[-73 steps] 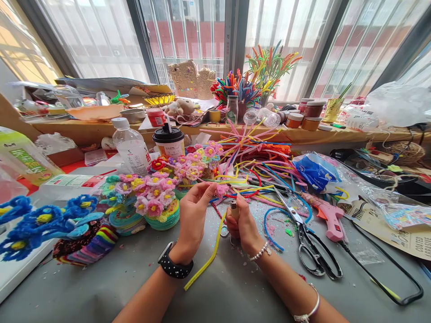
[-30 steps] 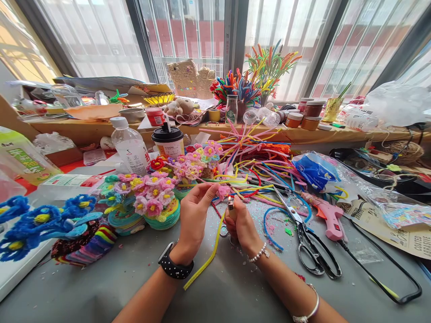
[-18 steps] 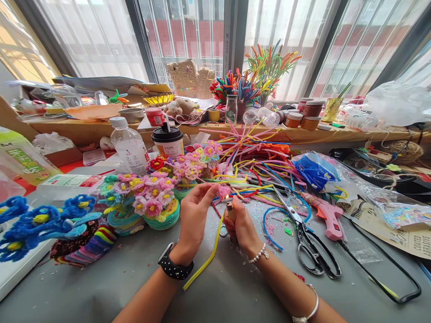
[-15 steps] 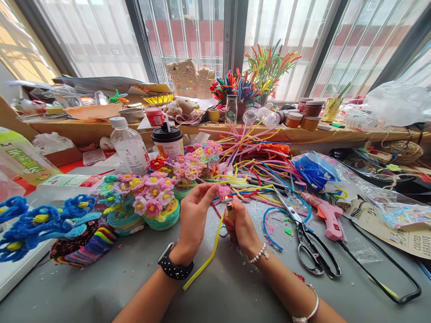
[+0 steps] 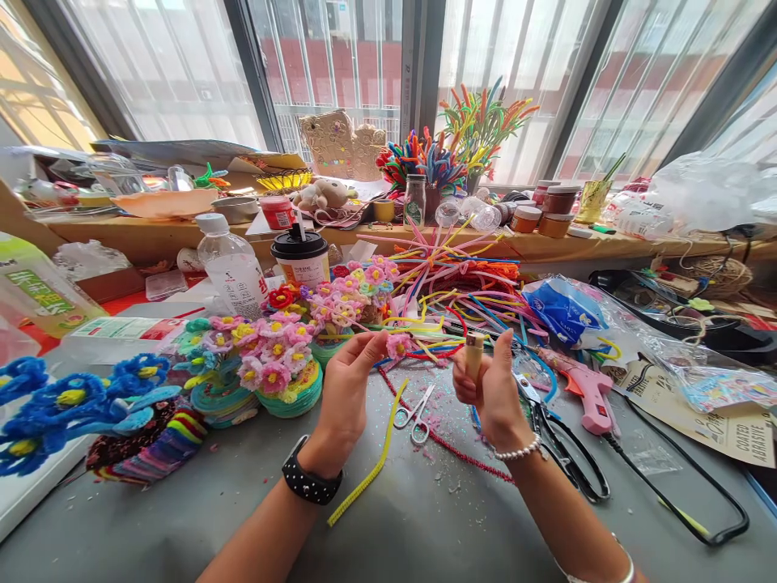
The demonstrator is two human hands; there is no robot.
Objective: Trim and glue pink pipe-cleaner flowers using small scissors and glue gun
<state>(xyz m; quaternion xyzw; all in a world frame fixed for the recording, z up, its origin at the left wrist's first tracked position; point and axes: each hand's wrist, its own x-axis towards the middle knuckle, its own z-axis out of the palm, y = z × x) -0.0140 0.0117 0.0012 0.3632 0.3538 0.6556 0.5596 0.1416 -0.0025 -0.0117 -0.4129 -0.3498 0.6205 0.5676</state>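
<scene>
In the head view, your left hand [image 5: 344, 397] has its grip pinched together on the pink flower [image 5: 399, 346], its petals just beyond the fingertips, while your right hand [image 5: 494, 393], thumb raised, has its fingers clamped around the lighter [image 5: 473, 355], apart from the flower. On the tabletop [image 5: 358, 555] before you, small scissors [image 5: 418, 419] lie between a yellow fuzzy stick [image 5: 380, 465] and a red one [image 5: 464, 458].

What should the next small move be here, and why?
Probably lower the lighter onto the gray tabletop with the right hand: no flame shows, the thumb is off the lighter, and the lighter is held apart from the pink flower in the left hand.
</scene>
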